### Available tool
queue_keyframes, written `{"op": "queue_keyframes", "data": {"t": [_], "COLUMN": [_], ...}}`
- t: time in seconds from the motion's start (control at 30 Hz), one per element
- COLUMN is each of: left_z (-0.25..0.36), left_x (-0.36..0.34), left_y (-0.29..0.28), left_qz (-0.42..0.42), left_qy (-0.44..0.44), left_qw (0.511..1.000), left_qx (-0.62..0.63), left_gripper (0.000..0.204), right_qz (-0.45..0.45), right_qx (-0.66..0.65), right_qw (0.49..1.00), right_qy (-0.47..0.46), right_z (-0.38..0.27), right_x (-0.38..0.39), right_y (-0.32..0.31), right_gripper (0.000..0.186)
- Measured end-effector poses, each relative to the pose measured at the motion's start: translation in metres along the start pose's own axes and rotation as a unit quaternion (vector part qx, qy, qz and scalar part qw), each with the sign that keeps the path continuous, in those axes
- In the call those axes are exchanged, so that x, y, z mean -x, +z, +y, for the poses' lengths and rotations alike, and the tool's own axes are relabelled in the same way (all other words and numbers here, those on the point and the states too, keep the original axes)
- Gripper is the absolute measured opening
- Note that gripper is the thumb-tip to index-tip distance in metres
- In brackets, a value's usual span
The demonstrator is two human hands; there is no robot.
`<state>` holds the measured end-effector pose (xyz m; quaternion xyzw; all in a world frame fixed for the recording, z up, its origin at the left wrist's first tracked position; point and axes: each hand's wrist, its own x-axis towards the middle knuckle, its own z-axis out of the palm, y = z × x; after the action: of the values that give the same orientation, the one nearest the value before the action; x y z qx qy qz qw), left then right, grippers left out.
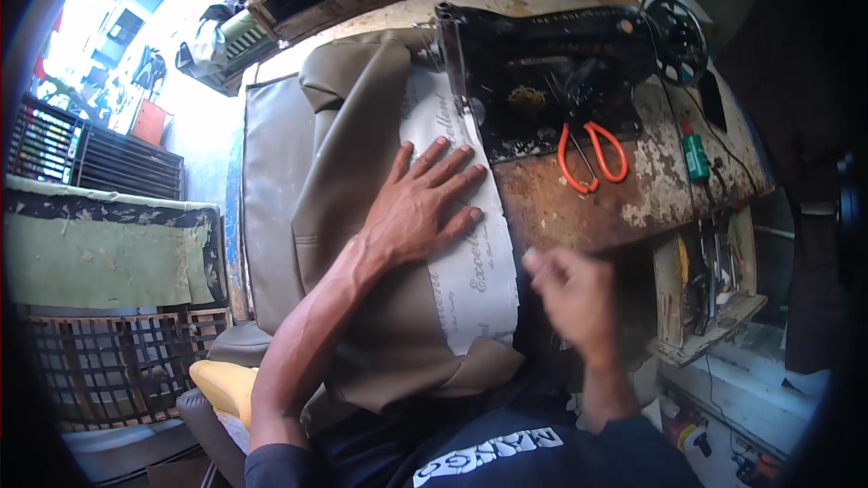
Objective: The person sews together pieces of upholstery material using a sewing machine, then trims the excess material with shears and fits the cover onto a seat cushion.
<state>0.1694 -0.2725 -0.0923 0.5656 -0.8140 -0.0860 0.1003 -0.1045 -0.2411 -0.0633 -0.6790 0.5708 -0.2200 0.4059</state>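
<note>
While steadying brown material (389, 336) left of the sewing machine (561, 43) with splayed fingers of the left hand (414, 206), press evenly across the pale strip (493, 298), avoiding wrinkles. Cannot tell whether gripping anything with the blurred, curled right hand (574, 298).

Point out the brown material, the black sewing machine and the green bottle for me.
Brown material (336, 183): head view, on its folded brown face.
Black sewing machine (548, 42): head view, on its horizontal arm.
Green bottle (695, 161): head view, on its body, below the red cap.
</note>
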Motion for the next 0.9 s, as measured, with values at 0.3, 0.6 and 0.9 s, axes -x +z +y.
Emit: {"op": "queue_keyframes", "data": {"t": [0.3, 0.6, 0.9], "left_z": [0.01, 0.024, 0.03], "left_x": [-0.012, 0.001, 0.006], "left_y": [-0.018, -0.023, -0.036], "left_qz": [-0.042, -0.057, -0.067], "left_qy": [0.005, 0.031, 0.058], "left_qw": [0.999, 0.998, 0.995], "left_qx": [0.007, 0.022, 0.034], "left_gripper": [0.059, 0.053, 0.044], "right_qz": [0.08, 0.205, 0.006], "right_qx": [-0.114, -0.113, -0.295], "right_qw": [0.986, 0.968, 0.955], "right_qy": [-0.094, -0.088, -0.037], "right_z": [0.015, 0.023, -0.009], "right_x": [0.061, 0.064, 0.086], "right_y": [0.059, 0.095, 0.099], "right_gripper": [0.023, 0.032, 0.031]}}
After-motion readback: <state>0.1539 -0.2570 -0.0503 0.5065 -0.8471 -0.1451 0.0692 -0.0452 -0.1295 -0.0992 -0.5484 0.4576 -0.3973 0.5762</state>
